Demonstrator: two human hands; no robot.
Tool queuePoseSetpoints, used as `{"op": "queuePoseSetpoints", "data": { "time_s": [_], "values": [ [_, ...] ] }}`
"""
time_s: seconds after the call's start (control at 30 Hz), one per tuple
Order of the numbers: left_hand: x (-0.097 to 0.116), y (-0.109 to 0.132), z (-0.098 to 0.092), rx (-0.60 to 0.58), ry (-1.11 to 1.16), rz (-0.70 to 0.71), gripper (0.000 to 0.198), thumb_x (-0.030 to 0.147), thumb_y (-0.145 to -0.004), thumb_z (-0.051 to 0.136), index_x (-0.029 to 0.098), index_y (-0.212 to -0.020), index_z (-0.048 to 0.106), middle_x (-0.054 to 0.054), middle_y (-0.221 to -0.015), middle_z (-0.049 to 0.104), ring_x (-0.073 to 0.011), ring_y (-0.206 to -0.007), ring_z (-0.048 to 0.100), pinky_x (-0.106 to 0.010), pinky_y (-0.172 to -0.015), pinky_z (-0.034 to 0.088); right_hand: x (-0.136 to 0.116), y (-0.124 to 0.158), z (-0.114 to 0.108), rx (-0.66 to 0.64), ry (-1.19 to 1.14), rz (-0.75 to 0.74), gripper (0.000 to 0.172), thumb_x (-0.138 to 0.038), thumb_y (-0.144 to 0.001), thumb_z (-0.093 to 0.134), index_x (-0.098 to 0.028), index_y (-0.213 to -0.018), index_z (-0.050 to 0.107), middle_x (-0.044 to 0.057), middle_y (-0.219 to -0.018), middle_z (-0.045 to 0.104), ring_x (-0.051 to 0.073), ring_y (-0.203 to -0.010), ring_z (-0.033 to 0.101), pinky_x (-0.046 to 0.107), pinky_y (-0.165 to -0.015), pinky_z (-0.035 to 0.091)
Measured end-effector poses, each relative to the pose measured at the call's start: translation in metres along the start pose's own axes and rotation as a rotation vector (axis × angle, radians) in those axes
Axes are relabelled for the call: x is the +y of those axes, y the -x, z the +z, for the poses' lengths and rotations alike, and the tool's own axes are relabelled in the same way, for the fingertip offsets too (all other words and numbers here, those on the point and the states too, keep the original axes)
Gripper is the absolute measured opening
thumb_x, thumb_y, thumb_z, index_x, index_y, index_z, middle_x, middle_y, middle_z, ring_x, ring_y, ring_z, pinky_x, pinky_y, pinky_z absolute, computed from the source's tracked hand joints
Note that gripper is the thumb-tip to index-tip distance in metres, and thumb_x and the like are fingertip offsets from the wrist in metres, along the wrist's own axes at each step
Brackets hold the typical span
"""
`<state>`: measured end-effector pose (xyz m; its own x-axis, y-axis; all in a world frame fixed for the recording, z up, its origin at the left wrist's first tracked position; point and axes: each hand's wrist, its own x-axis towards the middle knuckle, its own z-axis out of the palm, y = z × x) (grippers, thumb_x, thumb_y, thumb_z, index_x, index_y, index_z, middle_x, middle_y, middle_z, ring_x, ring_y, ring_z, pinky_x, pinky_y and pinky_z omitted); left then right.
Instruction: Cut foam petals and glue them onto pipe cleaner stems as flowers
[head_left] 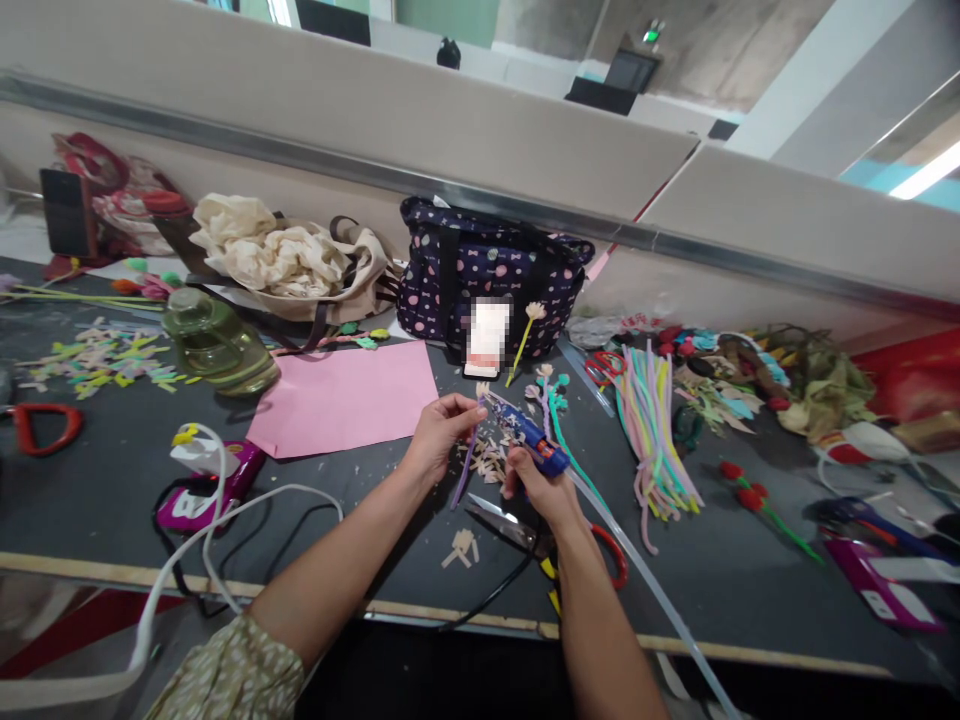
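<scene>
**Gluing a stem: nozzle meets the pinched tip**

Working near to far, scissors point(517, 528) with red handles lie on the tabletop point(360, 500) just beneath the wrists. Above them the right hand point(541, 487) is wrapped around a blue glue gun point(529, 432), whose long axis slants up and to the left, nozzle toward the other hand. The left hand point(439, 432) pinches a purple pipe-cleaner stem point(466, 462) near its top; the stem hangs down and left from the fingers. Nozzle and pinched tip sit just beside each other, so the left hand is nearer the stem and the right brings the gun. Farther off lie a pink paper sheet point(345, 398), a bundle of pastel pipe cleaners point(652, 430), and a dotted navy bag point(487, 275).
</scene>
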<state>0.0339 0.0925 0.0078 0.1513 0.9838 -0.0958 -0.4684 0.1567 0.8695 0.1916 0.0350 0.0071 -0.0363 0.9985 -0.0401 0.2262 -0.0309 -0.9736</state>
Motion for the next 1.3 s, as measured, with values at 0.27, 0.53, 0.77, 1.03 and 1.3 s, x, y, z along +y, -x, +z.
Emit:
{"op": "queuePoseSetpoints", "data": {
  "time_s": [0.27, 0.53, 0.77, 1.03, 1.3],
  "values": [
    [0.0000, -0.0002, 0.0004, 0.006, 0.007, -0.007, 0.022, 0.025, -0.058, 0.078, 0.014, -0.066, 0.061, 0.003, -0.057, 0.053, -0.0046, -0.046, 0.042, -0.020, -0.046, 0.033, 0.0051, -0.0005, 0.0003, -0.014, -0.058, -0.032, 0.038, -0.056, -0.076, 0.060, -0.022, -0.062, 0.050, -0.005, -0.043, 0.047, 0.013, -0.038, 0.053, 0.024, -0.043, 0.042],
    [0.0001, -0.0003, -0.0003, 0.000, 0.004, 0.006, 0.020, 0.025, -0.061, 0.077, 0.014, -0.067, 0.061, 0.003, -0.057, 0.053, -0.0046, -0.046, 0.042, -0.019, -0.046, 0.034, 0.0078, -0.0020, -0.0005, -0.019, -0.009, -0.042, 0.038, -0.054, -0.077, 0.059, -0.022, -0.059, 0.048, -0.006, -0.042, 0.047, 0.013, -0.038, 0.054, 0.024, -0.044, 0.042],
    [-0.0018, -0.0008, -0.0010, 0.001, 0.000, 0.005, 0.020, 0.025, -0.061, 0.077, 0.014, -0.068, 0.062, 0.003, -0.058, 0.053, -0.0046, -0.047, 0.043, -0.019, -0.046, 0.034, 0.0059, -0.0018, 0.0005, -0.009, -0.017, -0.043, 0.037, -0.051, -0.076, 0.062, -0.021, -0.059, 0.049, -0.006, -0.042, 0.046, 0.013, -0.037, 0.053, 0.023, -0.041, 0.040],
    [-0.0027, -0.0025, -0.0019, -0.004, -0.004, 0.013, 0.019, 0.024, -0.061, 0.077, 0.014, -0.068, 0.062, 0.003, -0.058, 0.054, -0.0047, -0.047, 0.043, -0.019, -0.046, 0.034, 0.0096, -0.0032, 0.0004, 0.002, 0.000, -0.032, 0.035, -0.053, -0.074, 0.063, -0.021, -0.064, 0.050, -0.005, -0.044, 0.049, 0.013, -0.036, 0.053, 0.023, -0.039, 0.041],
    [-0.0014, -0.0015, -0.0007, -0.005, -0.005, 0.002, 0.020, 0.025, -0.060, 0.077, 0.014, -0.066, 0.062, 0.003, -0.057, 0.053, -0.0044, -0.046, 0.042, -0.019, -0.046, 0.034, 0.0079, -0.0033, 0.0005, 0.008, -0.015, -0.048, 0.035, -0.051, -0.074, 0.063, -0.021, -0.064, 0.050, -0.006, -0.044, 0.048, 0.013, -0.036, 0.053, 0.023, -0.039, 0.040]
  ]
}}
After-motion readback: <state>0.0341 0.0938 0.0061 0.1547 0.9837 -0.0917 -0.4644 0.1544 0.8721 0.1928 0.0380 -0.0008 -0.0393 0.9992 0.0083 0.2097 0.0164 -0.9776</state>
